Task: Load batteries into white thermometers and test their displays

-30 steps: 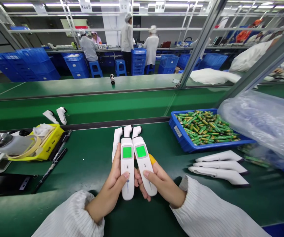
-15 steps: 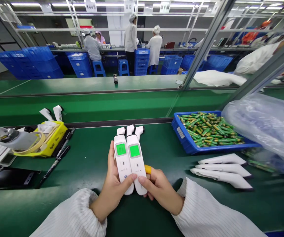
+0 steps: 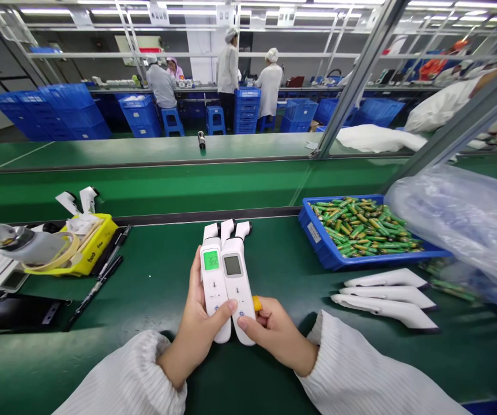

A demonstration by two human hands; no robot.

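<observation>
My left hand [image 3: 199, 325] and my right hand [image 3: 274, 331] together hold a bundle of white handheld thermometers [image 3: 226, 276] upright over the green bench. The left unit's screen [image 3: 210, 260] glows green with digits. On the right unit the screen [image 3: 232, 265] is dark grey. A third thermometer head [image 3: 211, 230] shows behind them. Both thumbs press the lower fronts. A yellow cot [image 3: 256, 303] covers one right finger.
A blue tray of green batteries [image 3: 363, 230] stands at right, with three white thermometers [image 3: 387, 297] lying before it and a clear plastic bag [image 3: 460, 219] beyond. A yellow box [image 3: 86, 248], pens [image 3: 101, 276] and two thermometers [image 3: 78, 200] are at left. Workers stand far behind.
The right thermometer's green screen has gone dark. The left screen now shows digits. Both hands drew the bundle slightly left and closer.
</observation>
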